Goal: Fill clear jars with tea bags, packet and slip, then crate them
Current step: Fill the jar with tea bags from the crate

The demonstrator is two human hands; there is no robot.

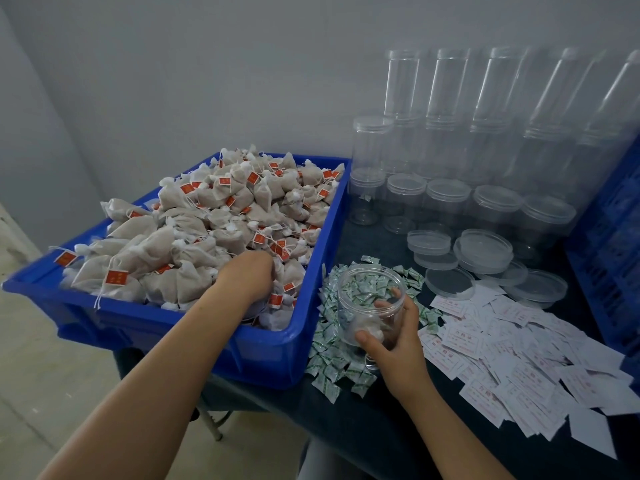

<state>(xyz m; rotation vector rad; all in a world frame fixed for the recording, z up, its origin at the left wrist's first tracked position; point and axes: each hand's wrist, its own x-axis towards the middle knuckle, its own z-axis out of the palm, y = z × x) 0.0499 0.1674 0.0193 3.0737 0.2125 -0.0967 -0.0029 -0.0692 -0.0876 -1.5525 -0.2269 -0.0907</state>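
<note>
A blue bin [311,348] is heaped with beige tea bags [194,223] carrying red tags. My left hand [247,273] is dug into the near right of the heap, fingers curled down among the bags and hidden. My right hand [391,336] grips an open clear jar [370,299], tilted toward the bin, with a tea bag or two at its bottom. Under and around the jar lies a pile of small green-and-white packets [332,358]. White slips [519,362] with red print are spread to the right.
Stacks of capped empty clear jars [450,140] stand along the back wall. Loose clear lids [483,249] lie in front of them. A blue crate [609,237] rises at the right edge. The dark tabletop [381,427] ends near me, with floor on the left.
</note>
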